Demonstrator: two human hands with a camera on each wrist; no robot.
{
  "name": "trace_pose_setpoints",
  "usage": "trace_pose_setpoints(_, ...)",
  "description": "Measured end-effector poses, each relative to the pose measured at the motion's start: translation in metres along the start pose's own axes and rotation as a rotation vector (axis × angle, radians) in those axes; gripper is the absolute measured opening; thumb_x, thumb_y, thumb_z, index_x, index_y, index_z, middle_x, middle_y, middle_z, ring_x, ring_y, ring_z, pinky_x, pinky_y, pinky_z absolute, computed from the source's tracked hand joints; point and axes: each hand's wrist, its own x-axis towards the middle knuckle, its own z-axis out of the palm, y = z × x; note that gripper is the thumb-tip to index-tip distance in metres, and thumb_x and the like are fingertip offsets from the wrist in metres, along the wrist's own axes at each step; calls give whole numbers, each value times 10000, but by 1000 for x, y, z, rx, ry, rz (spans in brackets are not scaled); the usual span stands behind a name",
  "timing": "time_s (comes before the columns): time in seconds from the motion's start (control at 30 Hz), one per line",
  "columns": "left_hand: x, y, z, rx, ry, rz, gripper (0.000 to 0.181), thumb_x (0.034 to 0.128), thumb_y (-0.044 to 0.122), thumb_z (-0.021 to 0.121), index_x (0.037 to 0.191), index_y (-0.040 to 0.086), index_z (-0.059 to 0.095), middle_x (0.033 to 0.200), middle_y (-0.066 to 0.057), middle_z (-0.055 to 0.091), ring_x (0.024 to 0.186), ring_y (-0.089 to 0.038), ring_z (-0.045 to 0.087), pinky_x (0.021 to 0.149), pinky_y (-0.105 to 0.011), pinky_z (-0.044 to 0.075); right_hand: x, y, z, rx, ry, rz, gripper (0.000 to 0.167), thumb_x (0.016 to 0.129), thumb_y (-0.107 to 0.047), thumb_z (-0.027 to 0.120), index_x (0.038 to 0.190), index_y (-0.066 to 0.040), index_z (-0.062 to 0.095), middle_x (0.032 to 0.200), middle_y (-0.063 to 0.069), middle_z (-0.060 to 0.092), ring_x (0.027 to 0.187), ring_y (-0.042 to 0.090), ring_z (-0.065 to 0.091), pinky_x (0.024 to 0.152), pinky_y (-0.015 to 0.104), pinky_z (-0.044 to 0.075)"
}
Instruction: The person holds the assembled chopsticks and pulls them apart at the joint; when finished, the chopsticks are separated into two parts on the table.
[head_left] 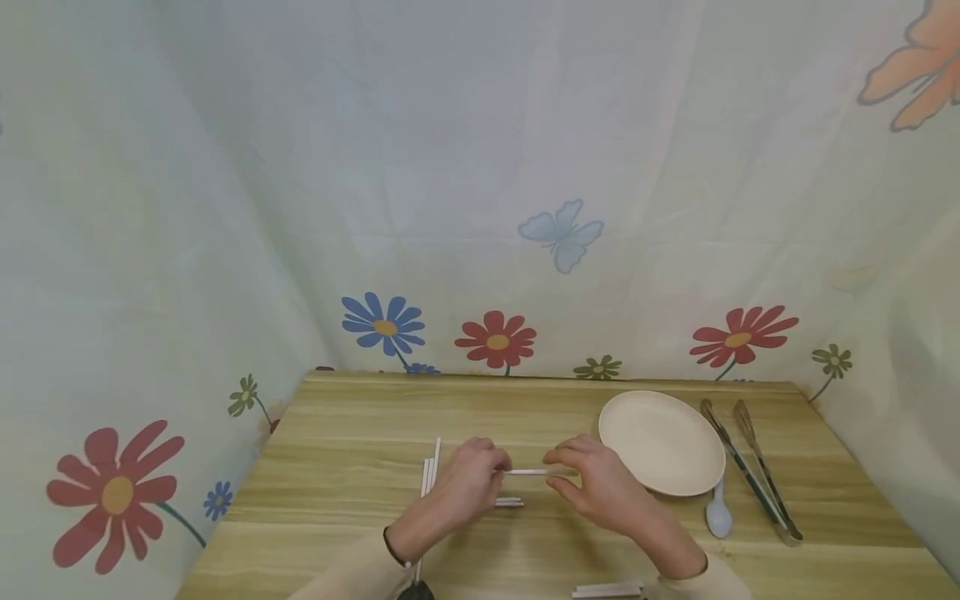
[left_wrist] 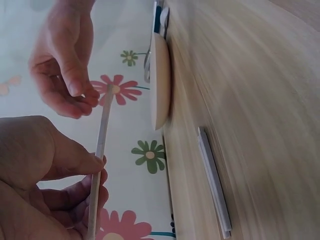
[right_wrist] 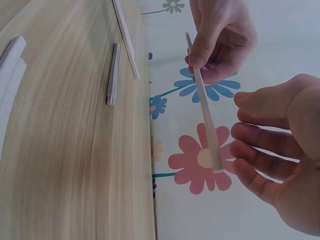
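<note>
My left hand (head_left: 471,473) pinches a thin white stick (head_left: 527,472) between thumb and fingers, held above the table. In the left wrist view the stick (left_wrist: 104,122) slants upward past the fingertips. My right hand (head_left: 596,483) is beside the stick's free end with its fingers apart and loosely bent. The right wrist view shows a gap between those fingertips and the stick (right_wrist: 207,117). Below the left hand, a short bundle of white sticks (head_left: 512,502) lies on the table, partly hidden by that hand in the head view.
Longer white sticks (head_left: 427,477) lie left of the left hand, and more white sticks (head_left: 607,591) lie at the front edge. A cream plate (head_left: 660,442), a pale spoon (head_left: 718,517) and metal tongs (head_left: 750,475) occupy the right side. A flowered curtain (head_left: 450,208) surrounds the wooden table (head_left: 360,417).
</note>
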Motion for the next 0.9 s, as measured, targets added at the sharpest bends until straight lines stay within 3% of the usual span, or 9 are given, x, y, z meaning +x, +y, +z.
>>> trace_pose_setpoints(0.33,-1,8,3,-21,-20,9,157,785,46,700,901,149,729,827,49,632,791,-87,556,706,-209,491,-5,2,8,26,-99,83,165,794,-149,781,951,-141,730,943,-34,712,872,113,622,739,277,542)
trace_pose_setpoints(0.73,-2,10,8,-25,-14,45,137,817,52,691,917,138,729,849,41,644,822,-96,564,763,-225,491,-8,4,14,10,-61,24,84,817,-69,741,882,-121,728,833,-50,682,793,90,577,695,250,505)
trace_pose_setpoints(0.9,-3,11,11,-32,26,91,121,831,37,687,922,108,721,868,22,655,847,-110,579,797,-230,494,-10,2,19,-26,3,36,124,783,-6,725,863,-93,685,804,-35,637,762,109,548,667,253,484)
